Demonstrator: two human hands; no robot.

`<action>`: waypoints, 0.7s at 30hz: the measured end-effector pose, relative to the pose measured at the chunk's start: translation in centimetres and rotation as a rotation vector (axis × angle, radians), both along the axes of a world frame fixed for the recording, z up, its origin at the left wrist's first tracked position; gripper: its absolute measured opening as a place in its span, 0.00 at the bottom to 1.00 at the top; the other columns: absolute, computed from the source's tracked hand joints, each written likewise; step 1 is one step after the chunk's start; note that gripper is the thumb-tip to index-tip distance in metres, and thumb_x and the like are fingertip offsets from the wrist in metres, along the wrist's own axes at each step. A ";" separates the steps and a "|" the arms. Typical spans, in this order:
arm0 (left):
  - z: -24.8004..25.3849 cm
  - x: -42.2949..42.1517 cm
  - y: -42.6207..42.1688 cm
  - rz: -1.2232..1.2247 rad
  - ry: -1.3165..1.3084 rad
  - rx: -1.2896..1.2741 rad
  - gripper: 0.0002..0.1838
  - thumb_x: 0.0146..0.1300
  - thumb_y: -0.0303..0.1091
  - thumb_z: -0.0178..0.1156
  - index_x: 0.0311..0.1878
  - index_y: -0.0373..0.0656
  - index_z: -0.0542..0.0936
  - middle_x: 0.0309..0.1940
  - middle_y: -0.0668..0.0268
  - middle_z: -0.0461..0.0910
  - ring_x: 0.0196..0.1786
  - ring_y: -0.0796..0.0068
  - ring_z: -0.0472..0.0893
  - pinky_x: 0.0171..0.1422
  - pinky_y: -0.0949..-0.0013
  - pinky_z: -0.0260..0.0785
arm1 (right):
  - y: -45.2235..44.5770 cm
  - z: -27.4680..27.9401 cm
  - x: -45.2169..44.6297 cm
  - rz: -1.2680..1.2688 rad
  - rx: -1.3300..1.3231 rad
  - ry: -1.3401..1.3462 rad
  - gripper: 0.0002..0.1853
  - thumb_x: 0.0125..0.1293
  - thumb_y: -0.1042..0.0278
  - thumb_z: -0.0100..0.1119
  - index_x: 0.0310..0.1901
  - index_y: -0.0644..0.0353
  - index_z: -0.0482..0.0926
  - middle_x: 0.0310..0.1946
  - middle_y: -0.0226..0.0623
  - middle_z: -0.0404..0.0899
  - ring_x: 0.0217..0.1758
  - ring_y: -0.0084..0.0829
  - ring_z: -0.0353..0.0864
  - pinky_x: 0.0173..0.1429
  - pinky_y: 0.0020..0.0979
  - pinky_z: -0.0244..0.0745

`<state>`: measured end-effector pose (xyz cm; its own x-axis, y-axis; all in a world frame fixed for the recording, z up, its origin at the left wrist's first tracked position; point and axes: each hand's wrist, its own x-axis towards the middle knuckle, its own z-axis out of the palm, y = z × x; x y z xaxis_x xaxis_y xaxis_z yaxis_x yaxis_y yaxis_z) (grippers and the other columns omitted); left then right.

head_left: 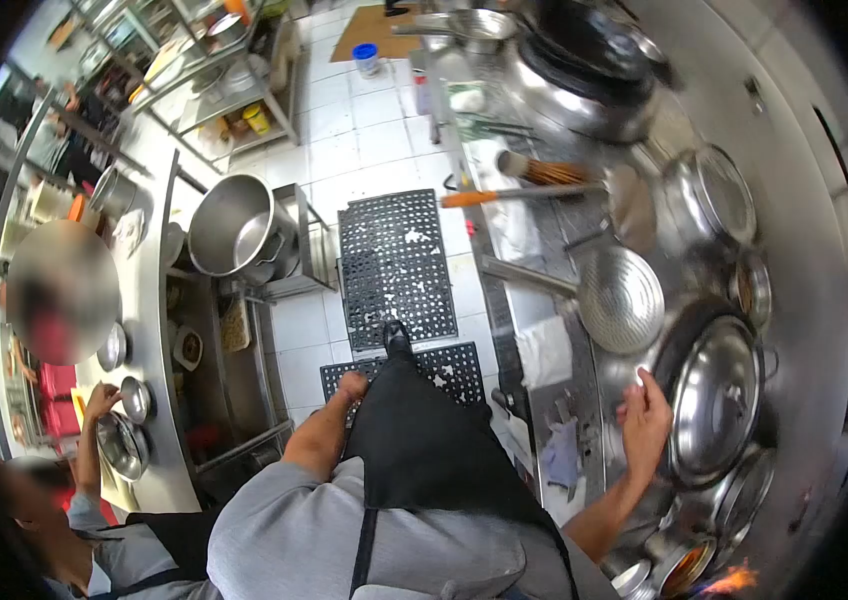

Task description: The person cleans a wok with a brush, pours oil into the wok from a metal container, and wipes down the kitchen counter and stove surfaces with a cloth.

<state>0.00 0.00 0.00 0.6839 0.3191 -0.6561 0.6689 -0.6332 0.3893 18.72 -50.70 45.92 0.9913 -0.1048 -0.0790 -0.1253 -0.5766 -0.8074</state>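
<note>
The right grip (647, 425), the person's own, is raised over the stainless range with its fingers parted and half curled, near the rim of a domed steel lid (714, 400). This lid, the thing nearest that grip, sits on the range to its right in the view, within a dark ring. The left grip (352, 384) hangs beside the black apron (424, 440), above the floor; whether its fingers are together or apart cannot be told. Just beyond the right grip lies a perforated skimmer (622, 300), its handle pointing left, with a white cloth (544, 352) below that handle and a greyish cloth (561, 450) lower still. Farther up lie an orange-handled spatula (484, 198) and a bristled brush (549, 172). At lower right, a flame (732, 578) burns near a pot with orange contents (689, 568). Black perforated mats (399, 265) cover part of the tiled floor, and a deep steel pot (234, 225) stands on a low stand. At left, a co-worker's hand (102, 400) touches a small bowl (136, 400) at the desk (152, 320). Farthest off stands a blue-lidded tub (366, 62), any lettering too small to read.
</note>
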 end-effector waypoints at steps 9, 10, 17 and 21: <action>1.7 0.8 6.7 0.528 -0.088 -0.138 0.20 0.61 0.46 0.51 0.37 0.42 0.87 0.41 0.48 0.85 0.48 0.48 0.83 0.56 0.52 0.74 | 24.4 -4.9 25.2 0.105 -0.063 -0.082 0.19 0.73 0.62 0.56 0.56 0.69 0.79 0.39 0.41 0.84 0.35 0.29 0.83 0.39 0.29 0.79; 1.6 0.5 7.4 0.462 -0.071 -0.009 0.21 0.61 0.48 0.53 0.37 0.39 0.87 0.40 0.47 0.84 0.48 0.48 0.83 0.55 0.52 0.75 | 24.0 -7.0 28.6 0.165 -0.300 -0.181 0.20 0.73 0.59 0.54 0.55 0.68 0.80 0.42 0.46 0.84 0.40 0.36 0.84 0.45 0.33 0.79; 4.4 2.0 12.6 0.714 0.031 0.026 0.18 0.61 0.42 0.53 0.44 0.43 0.86 0.41 0.52 0.86 0.45 0.51 0.85 0.55 0.53 0.76 | 28.7 -12.3 38.6 0.138 -0.528 0.049 0.34 0.74 0.38 0.41 0.54 0.66 0.81 0.40 0.53 0.85 0.32 0.45 0.86 0.40 0.41 0.79; 2.5 1.5 13.2 0.774 -0.047 0.049 0.17 0.60 0.41 0.53 0.43 0.43 0.86 0.39 0.51 0.86 0.44 0.51 0.85 0.54 0.52 0.76 | 27.1 -18.1 42.2 0.145 -0.626 -0.131 0.39 0.73 0.33 0.36 0.55 0.66 0.80 0.41 0.59 0.83 0.36 0.55 0.84 0.45 0.47 0.79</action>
<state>1.53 13.17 2.49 0.2815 0.7451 -0.6046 0.9112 -0.0102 0.4118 60.88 -23.58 27.85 0.9961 0.0439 0.0761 0.0659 -0.9462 -0.3167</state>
